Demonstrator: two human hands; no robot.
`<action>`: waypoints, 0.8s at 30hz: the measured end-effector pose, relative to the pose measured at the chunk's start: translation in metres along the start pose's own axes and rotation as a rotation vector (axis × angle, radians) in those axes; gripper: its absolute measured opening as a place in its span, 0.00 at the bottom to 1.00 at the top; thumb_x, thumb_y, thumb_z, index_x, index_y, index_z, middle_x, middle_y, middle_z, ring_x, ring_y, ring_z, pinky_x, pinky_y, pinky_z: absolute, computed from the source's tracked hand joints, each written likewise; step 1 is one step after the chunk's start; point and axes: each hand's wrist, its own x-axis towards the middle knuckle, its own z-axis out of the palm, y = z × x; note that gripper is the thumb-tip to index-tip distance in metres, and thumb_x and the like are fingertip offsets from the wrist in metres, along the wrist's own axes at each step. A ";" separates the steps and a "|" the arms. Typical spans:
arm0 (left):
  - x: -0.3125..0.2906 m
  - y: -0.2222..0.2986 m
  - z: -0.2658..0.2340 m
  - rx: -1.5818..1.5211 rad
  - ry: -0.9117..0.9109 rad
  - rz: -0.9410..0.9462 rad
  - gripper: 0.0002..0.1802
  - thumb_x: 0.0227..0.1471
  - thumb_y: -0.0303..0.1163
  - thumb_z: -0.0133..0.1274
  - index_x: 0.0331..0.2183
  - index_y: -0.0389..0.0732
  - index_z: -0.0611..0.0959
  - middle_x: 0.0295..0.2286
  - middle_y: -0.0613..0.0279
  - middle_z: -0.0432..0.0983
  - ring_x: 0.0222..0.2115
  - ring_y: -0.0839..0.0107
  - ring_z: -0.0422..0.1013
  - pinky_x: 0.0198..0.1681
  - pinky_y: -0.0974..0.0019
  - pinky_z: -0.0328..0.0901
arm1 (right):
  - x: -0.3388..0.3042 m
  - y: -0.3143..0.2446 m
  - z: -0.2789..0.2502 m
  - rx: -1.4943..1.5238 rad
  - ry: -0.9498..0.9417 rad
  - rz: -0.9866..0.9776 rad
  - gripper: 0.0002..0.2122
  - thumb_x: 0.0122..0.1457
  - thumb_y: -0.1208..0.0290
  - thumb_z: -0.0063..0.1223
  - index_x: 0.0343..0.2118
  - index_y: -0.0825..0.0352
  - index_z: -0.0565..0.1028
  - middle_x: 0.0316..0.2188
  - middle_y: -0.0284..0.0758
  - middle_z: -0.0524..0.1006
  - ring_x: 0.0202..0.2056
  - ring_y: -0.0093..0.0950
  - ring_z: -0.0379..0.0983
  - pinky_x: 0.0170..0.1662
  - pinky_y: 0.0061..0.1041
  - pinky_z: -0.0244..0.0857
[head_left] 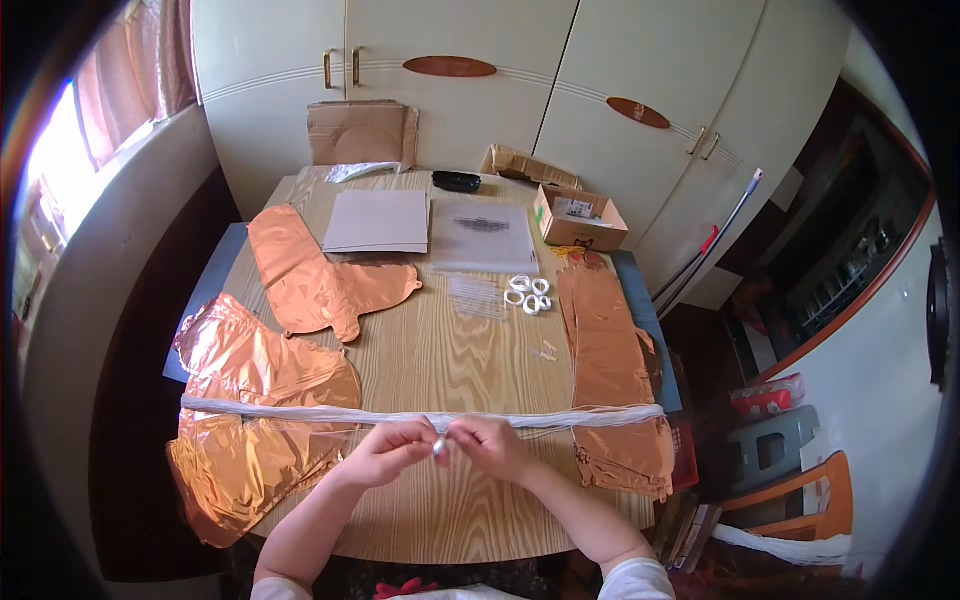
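Note:
My left hand [393, 452] is closed in a pinch on a small shiny whitish piece [440, 446], too small for me to name. Close beside it, the fingers of my right hand [490, 448] are pressed together; what they pinch is hidden. Just beyond both hands, a long bundle of thin white strings [545, 419] stretches across the table from left to right. Its left part lies over crumpled copper-coloured foil balloons [265, 365], and its right end rests on a stack of flat copper foil balloons [610, 345].
Another flat foil balloon [330, 285] lies farther back on the wooden table [480, 520]. Behind are a grey-white sheet stack [378, 220], a clear plastic packet [485, 250], white ribbon rolls [530, 296], clear strips [476, 297], and an open cardboard box [580, 228]. An orange chair [835, 500] stands right.

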 end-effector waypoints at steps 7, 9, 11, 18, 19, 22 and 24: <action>-0.003 0.006 -0.005 0.327 -0.007 -0.188 0.08 0.51 0.24 0.44 0.33 0.35 0.77 0.33 0.57 0.72 0.39 0.70 0.66 0.45 0.67 0.59 | -0.003 -0.004 -0.006 0.170 0.039 0.068 0.06 0.53 0.72 0.48 0.28 0.68 0.73 0.18 0.36 0.72 0.20 0.28 0.69 0.25 0.26 0.62; -0.006 -0.005 -0.005 -0.112 0.028 -0.053 0.07 0.49 0.25 0.46 0.32 0.35 0.77 0.31 0.56 0.73 0.38 0.69 0.67 0.43 0.65 0.60 | -0.004 0.009 0.006 -0.047 -0.010 -0.089 0.06 0.55 0.71 0.46 0.29 0.69 0.72 0.17 0.33 0.70 0.19 0.24 0.66 0.25 0.23 0.61; 0.004 0.014 0.012 -0.288 0.256 -0.014 0.06 0.48 0.26 0.48 0.30 0.35 0.77 0.28 0.58 0.74 0.37 0.70 0.67 0.38 0.63 0.62 | -0.004 0.014 0.011 -0.118 -0.053 -0.328 0.06 0.56 0.71 0.45 0.30 0.68 0.72 0.18 0.32 0.69 0.19 0.23 0.65 0.25 0.22 0.60; -0.005 -0.003 -0.004 -0.233 -0.001 -0.099 0.06 0.51 0.25 0.47 0.27 0.36 0.78 0.24 0.62 0.73 0.27 0.75 0.65 0.31 0.72 0.59 | 0.000 0.009 0.003 -0.160 -0.014 0.017 0.05 0.54 0.72 0.47 0.30 0.66 0.73 0.19 0.35 0.72 0.23 0.29 0.71 0.27 0.27 0.62; -0.004 -0.009 -0.004 -0.236 0.076 -0.004 0.06 0.51 0.24 0.47 0.28 0.34 0.78 0.28 0.59 0.73 0.31 0.72 0.68 0.35 0.69 0.63 | -0.004 0.015 0.007 -0.226 -0.070 -0.154 0.05 0.55 0.72 0.46 0.30 0.67 0.73 0.18 0.34 0.72 0.24 0.27 0.71 0.27 0.26 0.62; 0.003 -0.005 0.004 0.399 0.340 0.036 0.07 0.51 0.26 0.47 0.28 0.33 0.77 0.28 0.58 0.73 0.31 0.71 0.69 0.34 0.69 0.64 | -0.005 -0.006 0.002 0.128 -0.206 -0.155 0.06 0.55 0.71 0.46 0.31 0.67 0.73 0.18 0.35 0.72 0.22 0.28 0.70 0.26 0.26 0.62; 0.005 0.011 0.007 0.468 0.158 -0.064 0.08 0.53 0.26 0.45 0.29 0.31 0.77 0.28 0.59 0.73 0.32 0.71 0.69 0.36 0.68 0.64 | -0.002 -0.004 -0.002 0.153 -0.069 -0.057 0.07 0.55 0.70 0.47 0.30 0.67 0.73 0.18 0.35 0.72 0.22 0.27 0.69 0.28 0.25 0.62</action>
